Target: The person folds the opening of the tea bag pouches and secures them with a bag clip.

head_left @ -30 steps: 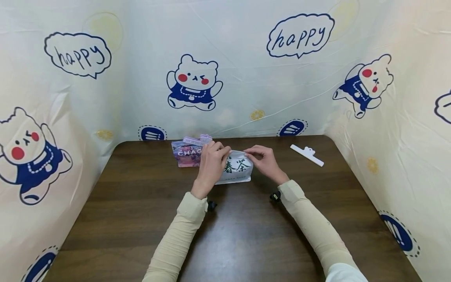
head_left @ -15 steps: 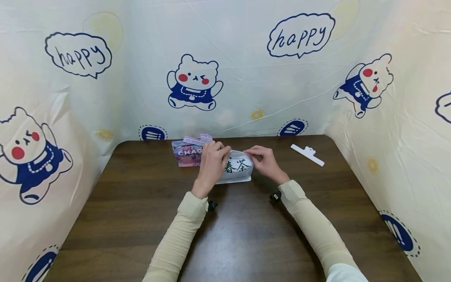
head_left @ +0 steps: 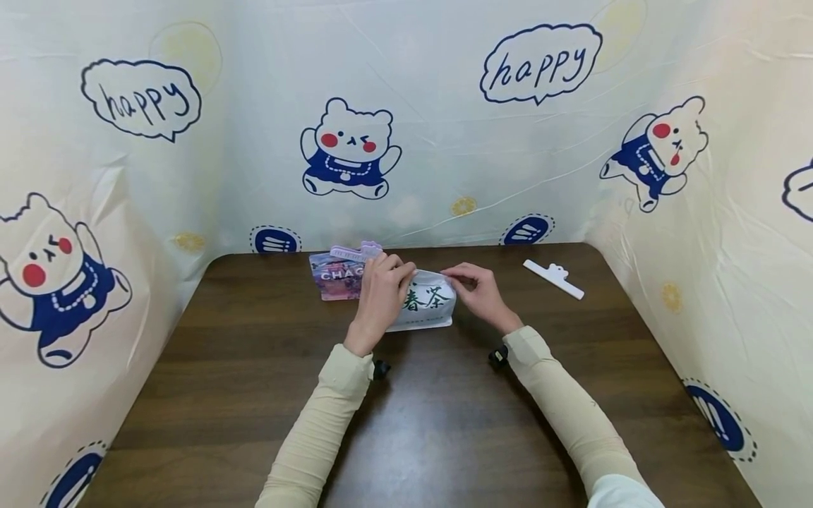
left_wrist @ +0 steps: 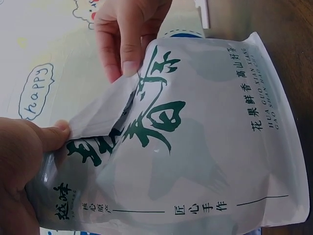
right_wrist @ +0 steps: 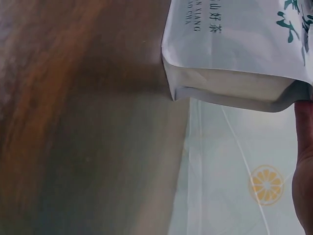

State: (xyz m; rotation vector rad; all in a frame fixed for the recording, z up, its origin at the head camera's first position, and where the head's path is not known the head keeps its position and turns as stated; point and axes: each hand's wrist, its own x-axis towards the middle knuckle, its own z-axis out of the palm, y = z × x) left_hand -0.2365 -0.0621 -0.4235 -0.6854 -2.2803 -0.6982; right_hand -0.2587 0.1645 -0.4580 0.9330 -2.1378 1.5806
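Observation:
A white tea bag point(head_left: 428, 303) with green lettering stands near the far side of the table. My left hand point(head_left: 381, 289) pinches its top at the left and hides that part in the head view. At the upper right corner, my right hand point(head_left: 479, 289) holds the bag between thumb and fingers. The left wrist view shows the bag's mouth folded over into a slanted flap point(left_wrist: 100, 115), its dark inside edge just visible. My left thumb point(left_wrist: 56, 132) presses on one end of this flap. Only a sliver of my right hand point(right_wrist: 304, 147) appears in the right wrist view.
Behind my left hand stands a pink and purple pouch point(head_left: 335, 286) with a lilac sealing clip point(head_left: 349, 254) across its top. A white sealing clip point(head_left: 554, 280) lies at the right on the brown table point(head_left: 419, 423). A printed cloth point(head_left: 432, 176) hangs along the table's far edge.

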